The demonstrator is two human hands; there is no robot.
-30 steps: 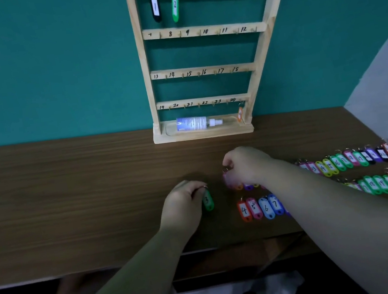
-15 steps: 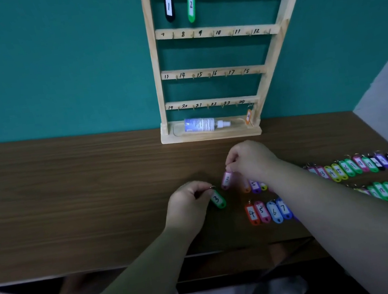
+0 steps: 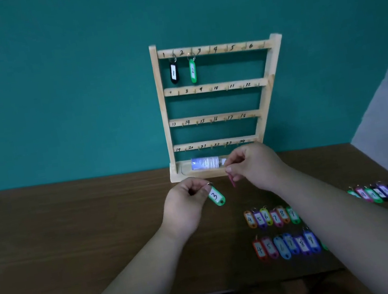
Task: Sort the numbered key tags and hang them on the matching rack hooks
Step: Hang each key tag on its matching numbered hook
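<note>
Closest in, on the brown table [image 3: 77, 254], a row of coloured tags [image 3: 287, 246] lies flat, numbered 4 up to 9. It is down and to the right of both sets of fingers and well apart from them. Just beyond it lies a second row [image 3: 271, 217], also 4 to 9, running in under the right forearm. Farther out to the right, more tags [image 3: 378, 192] lie in lines near the table's edge, too blurred for me to read.

The left hand [image 3: 185, 209] is raised, thumb and forefinger closed on the metal ring of a green tag marked 3 [image 3: 216, 196]. The tag dangles tilted, just below and to the right of those fingertips. The right hand [image 3: 254, 165] is just beside it and a little farther off. Its fingertips pinch the top of a pink tag [image 3: 232, 181], which hangs edge-on straight beneath them, so its number can't be read. The two tags hang near each other without touching.

Right behind the right fingers stands the wooden rack [image 3: 164, 116], with a small bottle [image 3: 205, 163] lying on its side in the base tray. Four rails carry numbers 1 to 24. High above both hands, a black tag 1 [image 3: 173, 73] and a green tag 2 [image 3: 192, 70] hang from the first two hooks of the top rail. Behind the rack is a teal wall [image 3: 52, 93].
</note>
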